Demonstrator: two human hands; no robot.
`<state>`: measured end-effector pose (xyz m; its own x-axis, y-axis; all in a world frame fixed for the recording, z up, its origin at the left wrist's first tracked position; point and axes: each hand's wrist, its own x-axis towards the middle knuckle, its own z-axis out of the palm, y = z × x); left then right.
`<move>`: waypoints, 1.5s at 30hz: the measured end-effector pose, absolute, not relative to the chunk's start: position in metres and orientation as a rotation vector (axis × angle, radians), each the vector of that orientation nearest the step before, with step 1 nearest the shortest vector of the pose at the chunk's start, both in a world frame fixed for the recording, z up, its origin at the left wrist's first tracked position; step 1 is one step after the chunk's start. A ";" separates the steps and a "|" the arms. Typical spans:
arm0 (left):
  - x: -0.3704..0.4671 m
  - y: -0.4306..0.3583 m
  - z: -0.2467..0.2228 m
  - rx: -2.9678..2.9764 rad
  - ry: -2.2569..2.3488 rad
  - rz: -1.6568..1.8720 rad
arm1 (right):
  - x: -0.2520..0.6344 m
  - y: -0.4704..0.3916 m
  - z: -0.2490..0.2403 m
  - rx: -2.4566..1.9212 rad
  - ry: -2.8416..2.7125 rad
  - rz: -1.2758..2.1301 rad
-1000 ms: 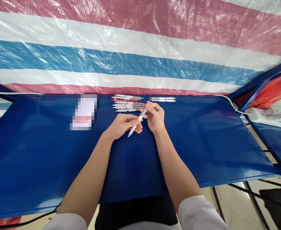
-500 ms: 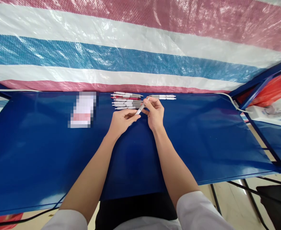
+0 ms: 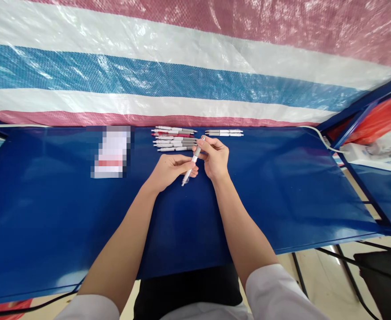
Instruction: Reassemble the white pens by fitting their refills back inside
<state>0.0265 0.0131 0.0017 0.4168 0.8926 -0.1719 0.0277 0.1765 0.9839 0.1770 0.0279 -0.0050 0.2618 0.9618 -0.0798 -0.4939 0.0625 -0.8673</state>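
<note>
Between my two hands is a white pen (image 3: 193, 160) with a grey grip, held tilted above the table. My left hand (image 3: 172, 170) pinches its white barrel, and the clicker end sticks out below the thumb. The fingers of my right hand (image 3: 215, 155) are closed on the grey tip end. Just beyond my hands lies a group of several white-and-grey pens (image 3: 173, 143), side by side, with a red pen (image 3: 172, 134) among them. To the right of that group, a few more pens (image 3: 225, 133) lie with their tips pointing left.
The blue table (image 3: 269, 191) runs across the view. A blurred-out white and red paper or packet (image 3: 113, 151) lies at the left. Behind the table hangs a striped plastic sheet (image 3: 182, 80). A white cable (image 3: 319, 135) and a white box (image 3: 365, 153) are at the right.
The pen has turned to a steeper angle between my hands, and more of its grey grip and clicker end now shows. Both hands stay at nearly the same place.
</note>
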 end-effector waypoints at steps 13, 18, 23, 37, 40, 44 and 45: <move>0.028 0.013 -0.002 1.079 0.830 0.751 | 0.179 0.026 -0.003 -0.873 -0.603 1.301; 0.038 0.014 -0.008 1.289 1.017 0.955 | 0.177 0.031 -0.006 -0.860 -0.598 1.197; 0.044 0.011 -0.013 1.513 1.189 1.086 | 0.177 0.031 -0.008 -0.932 -0.659 1.118; 0.034 0.011 -0.002 1.253 1.047 0.970 | 0.177 0.028 -0.006 -0.927 -0.585 1.142; 0.033 0.011 -0.001 1.180 0.993 0.933 | 0.178 0.028 -0.004 -0.909 -0.552 1.170; 0.034 0.010 -0.001 1.073 0.924 0.896 | 0.178 0.028 -0.003 -0.891 -0.519 1.194; 0.034 0.010 -0.001 1.044 0.908 0.885 | 0.178 0.028 -0.003 -0.885 -0.518 1.200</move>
